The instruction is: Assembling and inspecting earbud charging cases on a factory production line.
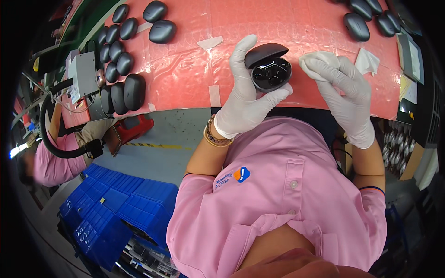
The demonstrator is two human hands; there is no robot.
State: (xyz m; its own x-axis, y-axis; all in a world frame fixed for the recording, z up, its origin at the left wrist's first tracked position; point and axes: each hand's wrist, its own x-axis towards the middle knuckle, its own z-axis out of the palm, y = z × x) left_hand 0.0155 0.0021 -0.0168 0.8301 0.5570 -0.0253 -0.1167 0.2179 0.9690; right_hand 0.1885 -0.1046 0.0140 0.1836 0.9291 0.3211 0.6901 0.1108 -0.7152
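Note:
My left hand, in a white glove, grips a dark earbud charging case from its left side and below. The case's lid is tilted up and its glossy black inside faces me. Just to the right, my gloved right hand pinches a folded white cloth, held a little apart from the case. Whether earbuds sit in the case I cannot make out. Both hands are over the near edge of the pink-covered table.
Several closed dark cases lie at the table's left, more cases at the far right. A second white cloth rests right of my right hand. A grey box device stands at the left edge. Blue crates and another person are at lower left.

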